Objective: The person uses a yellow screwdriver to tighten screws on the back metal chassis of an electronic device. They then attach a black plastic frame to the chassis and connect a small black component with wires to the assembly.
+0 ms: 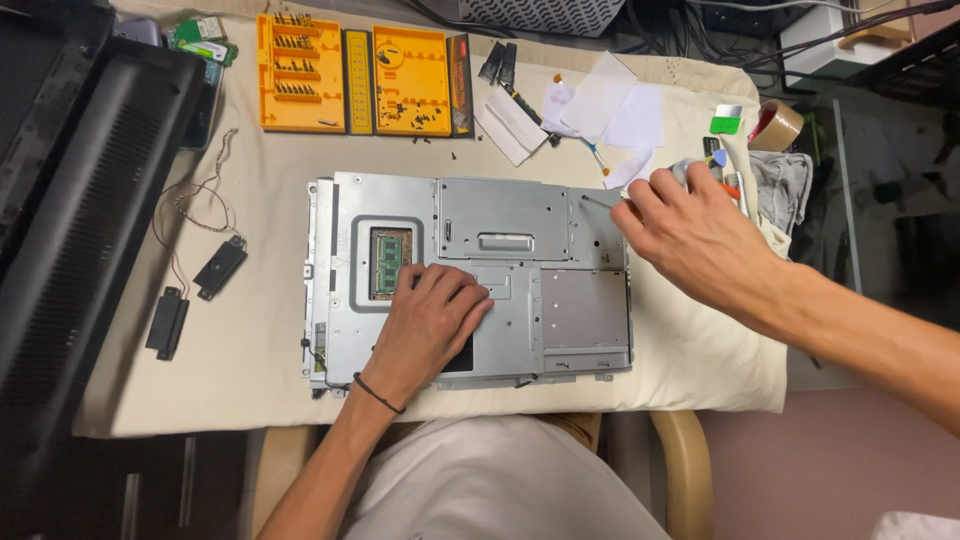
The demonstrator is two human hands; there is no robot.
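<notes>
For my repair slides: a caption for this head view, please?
Left hand flat on a metal chassis; right hand holds a screwdriver to its upper-right corner.

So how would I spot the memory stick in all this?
Find the big grey metal chassis lying on the cream cloth. Near its left side, a rectangular cutout shows a green memory module, just above the left hand. It is the only green part amid bare metal.

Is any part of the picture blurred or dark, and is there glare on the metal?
Head view: the right hand and its screwdriver are slightly motion-blurred; the left hand on the metal chassis is sharp; the chassis shows soft even light, no hard glare; the black panel at the left edge is dark, with little detail.
</notes>
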